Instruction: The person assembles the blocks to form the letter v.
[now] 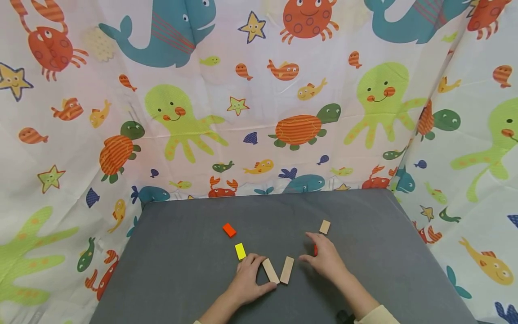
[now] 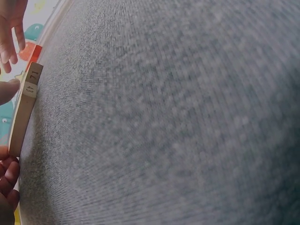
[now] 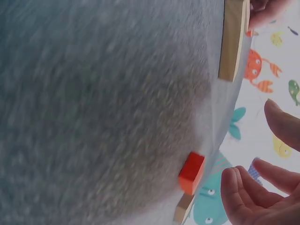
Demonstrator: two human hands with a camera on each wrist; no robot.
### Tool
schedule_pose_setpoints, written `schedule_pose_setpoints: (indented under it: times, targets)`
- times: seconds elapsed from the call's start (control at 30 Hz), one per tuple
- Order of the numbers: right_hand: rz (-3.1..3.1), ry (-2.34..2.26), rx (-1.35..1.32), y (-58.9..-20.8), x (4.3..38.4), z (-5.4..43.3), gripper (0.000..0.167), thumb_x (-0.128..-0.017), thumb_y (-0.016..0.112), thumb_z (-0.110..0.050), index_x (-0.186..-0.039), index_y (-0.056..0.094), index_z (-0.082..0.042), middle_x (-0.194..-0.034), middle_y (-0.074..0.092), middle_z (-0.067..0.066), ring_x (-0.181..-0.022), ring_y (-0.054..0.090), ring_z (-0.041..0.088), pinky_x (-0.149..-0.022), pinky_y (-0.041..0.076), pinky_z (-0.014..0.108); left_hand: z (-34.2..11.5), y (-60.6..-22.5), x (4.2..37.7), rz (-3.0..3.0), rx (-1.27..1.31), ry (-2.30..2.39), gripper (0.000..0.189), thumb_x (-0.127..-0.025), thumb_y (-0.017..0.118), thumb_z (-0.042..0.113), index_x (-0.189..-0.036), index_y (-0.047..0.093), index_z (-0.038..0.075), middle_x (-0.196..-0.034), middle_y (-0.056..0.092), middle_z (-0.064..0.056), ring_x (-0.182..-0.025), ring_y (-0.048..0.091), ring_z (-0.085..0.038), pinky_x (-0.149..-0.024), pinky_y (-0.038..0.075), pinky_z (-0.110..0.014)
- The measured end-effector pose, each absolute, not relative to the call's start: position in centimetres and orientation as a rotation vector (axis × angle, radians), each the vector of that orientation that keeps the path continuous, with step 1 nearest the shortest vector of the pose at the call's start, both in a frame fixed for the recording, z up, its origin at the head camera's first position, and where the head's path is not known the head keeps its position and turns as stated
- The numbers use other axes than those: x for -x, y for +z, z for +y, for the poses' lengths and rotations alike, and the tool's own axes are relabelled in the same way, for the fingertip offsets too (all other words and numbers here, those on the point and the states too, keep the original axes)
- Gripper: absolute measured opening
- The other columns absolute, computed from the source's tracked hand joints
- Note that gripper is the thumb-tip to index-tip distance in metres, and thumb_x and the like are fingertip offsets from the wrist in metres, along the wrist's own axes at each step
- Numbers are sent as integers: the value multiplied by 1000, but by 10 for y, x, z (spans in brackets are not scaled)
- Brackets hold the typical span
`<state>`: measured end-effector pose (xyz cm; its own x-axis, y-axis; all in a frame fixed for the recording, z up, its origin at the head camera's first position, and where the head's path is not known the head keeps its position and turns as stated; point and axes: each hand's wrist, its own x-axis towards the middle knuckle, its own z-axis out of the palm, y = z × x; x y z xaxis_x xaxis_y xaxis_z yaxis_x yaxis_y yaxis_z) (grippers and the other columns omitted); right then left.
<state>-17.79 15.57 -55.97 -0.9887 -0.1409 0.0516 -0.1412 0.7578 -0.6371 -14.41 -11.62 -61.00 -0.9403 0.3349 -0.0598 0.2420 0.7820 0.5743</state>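
The left grip [image 1: 247, 278] is pinching the left wooden block [image 1: 270, 271] by its ends, the thumb lying at the near end and the fingers at the far one. Just right of that grip, the right wooden block [image 1: 287, 270] is lying angled, forming a V with the pinched block. The right grip [image 1: 325, 258] is hovering with thumb and fingers apart, holding nothing; the red block [image 3: 191, 172] is sitting near its fingers, and a small wooden block [image 1: 325, 226] is resting just beyond them on the tabletop [image 1: 182, 252]. Beyond the left grip, the yellow block [image 1: 240, 251] is lying close and the orange block [image 1: 229, 230] farther out.
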Motion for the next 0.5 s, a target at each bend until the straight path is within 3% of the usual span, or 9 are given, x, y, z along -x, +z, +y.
schedule_pose_setpoints:
  times: [0.5]
  targets:
    - [-2953, 1000, -159, -564, 184, 181, 70, -77, 88, -14, -138, 58, -1, -139, 53, 27, -127, 47, 49, -107, 39, 62, -117, -609, 145, 2813, -467, 857, 76, -81, 74, 63, -139, 57, 16, -129, 52, -1, -122, 51, -23, -105, 38, -56]
